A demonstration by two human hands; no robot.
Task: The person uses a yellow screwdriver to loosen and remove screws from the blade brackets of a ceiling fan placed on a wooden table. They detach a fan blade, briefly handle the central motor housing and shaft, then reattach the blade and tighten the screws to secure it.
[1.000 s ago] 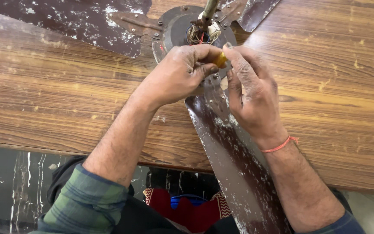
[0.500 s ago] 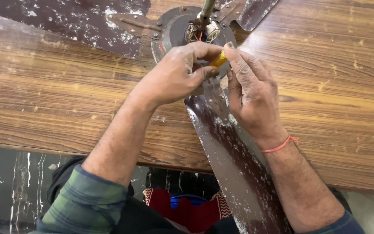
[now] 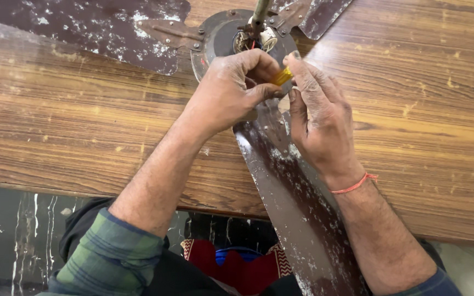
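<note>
hands meet over the middle of an old ceiling fan (image 3: 231, 38) that lies flat on a wooden table (image 3: 83, 126). left hand (image 3: 229, 93) is curled into a loose grip, its thumb and bent fingers closed on a small yellow piece (image 3: 282, 76), which shows only as a short bright end between the two hands. right hand (image 3: 319, 123) stands on its side just beside it, fingers straight and together, and the tips of the upper fingers touch the same yellow piece from the other side; so both hands hold it, pinched between them. what the yellow piece is exactly, i cannot tell, because most of it is hidden by the fingers. it is directly in front of the round motor housing of the fan, where a short rod (image 3: 260, 12) and some wires (image 3: 248, 41) stand up. one brown fan blade (image 3: 297, 208), with many white paint spots, runs from under the hands toward the person and over the table edge. a second blade (image 3: 94, 27) goes to the upper left, a third one (image 3: 319, 13) to the upper right. on the right wrist there is a thin orange thread (image 3: 355, 185). left forearm comes out of a green checked sleeve (image 3: 111, 257).
</note>
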